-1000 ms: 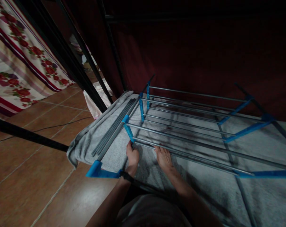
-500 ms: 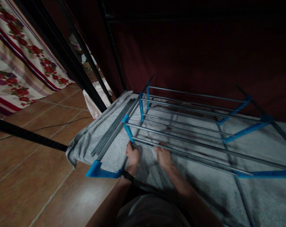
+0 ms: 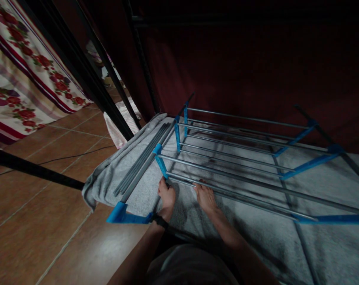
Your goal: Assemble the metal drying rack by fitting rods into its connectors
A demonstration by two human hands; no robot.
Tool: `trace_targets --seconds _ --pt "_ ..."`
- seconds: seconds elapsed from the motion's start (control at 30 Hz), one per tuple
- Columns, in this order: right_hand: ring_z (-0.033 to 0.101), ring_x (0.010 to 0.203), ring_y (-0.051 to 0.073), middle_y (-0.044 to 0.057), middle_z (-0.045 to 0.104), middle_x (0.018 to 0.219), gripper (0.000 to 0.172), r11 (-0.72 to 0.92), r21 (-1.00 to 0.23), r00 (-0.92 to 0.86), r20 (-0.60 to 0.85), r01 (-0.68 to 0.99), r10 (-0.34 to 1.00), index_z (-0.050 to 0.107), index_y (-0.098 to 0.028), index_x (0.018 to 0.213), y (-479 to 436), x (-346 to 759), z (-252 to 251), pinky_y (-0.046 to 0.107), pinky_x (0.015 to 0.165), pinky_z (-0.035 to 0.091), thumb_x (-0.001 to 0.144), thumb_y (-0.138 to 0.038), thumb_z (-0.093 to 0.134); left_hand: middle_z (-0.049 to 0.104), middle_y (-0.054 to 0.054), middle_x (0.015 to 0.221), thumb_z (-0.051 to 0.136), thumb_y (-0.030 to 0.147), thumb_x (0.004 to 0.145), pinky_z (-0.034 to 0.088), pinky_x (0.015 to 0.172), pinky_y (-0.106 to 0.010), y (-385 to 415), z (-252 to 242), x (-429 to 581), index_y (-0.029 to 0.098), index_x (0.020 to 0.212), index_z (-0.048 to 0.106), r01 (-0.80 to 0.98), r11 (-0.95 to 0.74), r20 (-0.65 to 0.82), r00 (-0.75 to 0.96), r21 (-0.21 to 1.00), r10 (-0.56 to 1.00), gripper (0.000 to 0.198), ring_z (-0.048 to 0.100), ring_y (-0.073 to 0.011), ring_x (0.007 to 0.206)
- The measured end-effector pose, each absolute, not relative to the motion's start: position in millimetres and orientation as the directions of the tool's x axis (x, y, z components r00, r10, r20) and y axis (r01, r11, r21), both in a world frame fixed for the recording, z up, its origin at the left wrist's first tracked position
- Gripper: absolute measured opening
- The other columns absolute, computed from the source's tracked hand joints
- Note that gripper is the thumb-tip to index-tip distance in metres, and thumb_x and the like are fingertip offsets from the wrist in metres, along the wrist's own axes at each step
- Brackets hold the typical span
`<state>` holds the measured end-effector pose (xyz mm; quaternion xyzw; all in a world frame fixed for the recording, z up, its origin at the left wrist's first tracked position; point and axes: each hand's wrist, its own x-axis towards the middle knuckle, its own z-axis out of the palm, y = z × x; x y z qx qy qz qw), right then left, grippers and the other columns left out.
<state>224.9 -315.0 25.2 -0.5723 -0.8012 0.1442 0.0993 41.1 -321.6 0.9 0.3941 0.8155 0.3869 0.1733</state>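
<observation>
A partly assembled rack of grey metal tubes (image 3: 215,168) and blue plastic brackets (image 3: 161,163) lies on a grey blanket. My left hand (image 3: 167,196) is closed around the lower end of the near middle bracket, where it meets an upright tube; the fingertips are partly hidden. To its right, my right hand (image 3: 205,197) grips a lower crossbar (image 3: 235,194) close to that bracket, fingers curled over the tube. Nearest me, a blue corner bracket (image 3: 129,215) sits at the rack's left end with no crossbar in its outer tip.
Several loose grey tubes (image 3: 142,158) lie bundled on the blanket (image 3: 105,184), left of the rack. Black metal posts (image 3: 37,170) of a bed frame stand at the left. A dark red panel (image 3: 241,67) rises behind. Beyond are a tiled floor (image 3: 63,213), a thin cable and a floral curtain (image 3: 25,71).
</observation>
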Motion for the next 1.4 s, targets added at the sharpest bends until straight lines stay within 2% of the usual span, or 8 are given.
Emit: trace_targets --seconds 0.23,0.43,0.57,0.8,1.1,1.4 --pt "0.062 0.118 0.023 0.01 0.065 0.131 0.035 0.314 -0.351 -0.339 -0.01 0.882 0.941 0.062 -0.023 0.132 -313.0 226.9 26.3 0.033 0.097 0.048 0.104 -0.025 0.042 0.061 -0.012 0.133 0.045 0.002 0.081 0.039 0.112 -0.04 -320.1 4.2 45.4 0.022 0.144 0.048 0.506 0.416 0.009 -0.643 0.755 0.766 0.066 0.054 -0.0251 0.13" --pt "0.063 0.117 0.022 0.009 0.065 0.131 0.034 0.313 -0.359 -0.346 -0.031 0.879 0.938 0.062 -0.025 0.131 -310.7 228.0 26.5 0.031 0.096 0.047 0.103 -0.026 0.043 0.059 -0.018 0.135 0.044 0.001 0.08 0.036 0.113 -0.043 -321.5 11.1 48.4 0.011 0.147 0.044 0.536 0.428 -0.001 -0.624 0.728 0.782 0.067 0.051 -0.0295 0.133" --pt "0.063 0.117 0.023 0.01 0.064 0.132 0.035 0.305 -0.363 -0.346 -0.052 0.881 0.937 0.061 -0.024 0.132 -312.6 227.8 27.9 0.033 0.096 0.047 0.104 -0.026 0.042 0.058 -0.016 0.137 0.045 0.001 0.082 0.035 0.113 -0.042 -322.3 12.8 47.8 0.015 0.147 0.044 0.528 0.427 -0.01 -0.62 0.734 0.785 0.066 0.051 -0.0285 0.133" --pt "0.062 0.119 0.022 0.011 0.064 0.133 0.037 0.285 -0.348 -0.332 -0.082 0.893 0.94 0.063 -0.021 0.131 -314.1 226.2 34.6 0.029 0.098 0.043 0.105 -0.026 0.038 0.062 -0.014 0.129 0.048 -0.002 0.079 0.038 0.108 -0.037 -322.1 14.0 47.8 0.013 0.142 0.047 0.537 0.423 0.008 -0.625 0.73 0.78 0.064 0.055 -0.0284 0.126" --pt "0.062 0.119 0.022 0.011 0.063 0.136 0.037 0.3 -0.327 -0.344 -0.086 0.896 0.935 0.064 -0.02 0.13 -314.1 228.2 36.0 0.028 0.097 0.042 0.105 -0.026 0.036 0.059 -0.016 0.137 0.044 0.002 0.082 0.033 0.114 -0.044 -324.0 17.2 52.8 0.016 0.146 0.044 0.509 0.444 -0.031 -0.631 0.738 0.775 0.065 0.05 -0.0278 0.133" --pt "0.059 0.124 0.022 0.009 0.063 0.138 0.039 0.288 -0.311 -0.335 -0.11 0.906 0.936 0.061 -0.023 0.136 -313.5 229.7 34.7 0.03 0.103 0.043 0.105 -0.028 0.038 0.057 -0.019 0.14 0.045 0.006 0.084 0.035 0.114 -0.042 -322.9 19.0 53.0 0.013 0.145 0.047 0.498 0.452 -0.046 -0.633 0.74 0.773 0.062 0.05 -0.0297 0.135"
